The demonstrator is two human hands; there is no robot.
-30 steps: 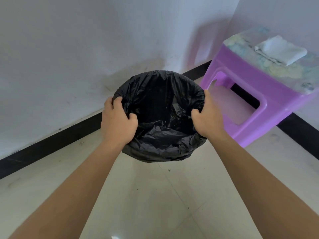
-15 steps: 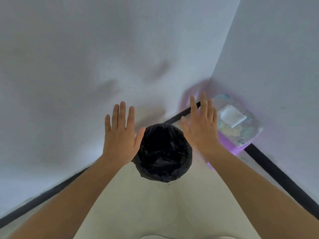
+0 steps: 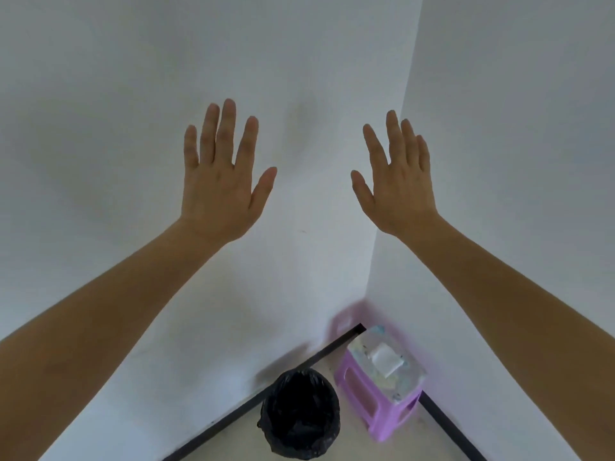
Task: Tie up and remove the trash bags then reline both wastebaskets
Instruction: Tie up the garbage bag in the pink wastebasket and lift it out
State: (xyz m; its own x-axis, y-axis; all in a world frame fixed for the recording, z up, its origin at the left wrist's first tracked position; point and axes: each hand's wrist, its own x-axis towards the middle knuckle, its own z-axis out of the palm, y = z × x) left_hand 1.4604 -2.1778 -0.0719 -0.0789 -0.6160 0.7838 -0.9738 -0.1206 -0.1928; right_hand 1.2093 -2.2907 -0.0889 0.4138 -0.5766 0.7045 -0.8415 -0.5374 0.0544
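Left hand (image 3: pixel 221 191), right hand (image 3: pixel 397 191) spread, empty, high above wastebasket (image 3: pixel 301 414). My worry: loose liner (image 3: pixel 299 377) slipping inside; purple stool (image 3: pixel 379 390) just beside.

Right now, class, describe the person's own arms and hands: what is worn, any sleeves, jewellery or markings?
The left hand and right hand wear no gloves, and the fingers carry no rings. Neither wrist shows a watch or bracelet. The left forearm and right forearm are uncovered to the frame's edge, with no sleeve in view. No markings can be made out.
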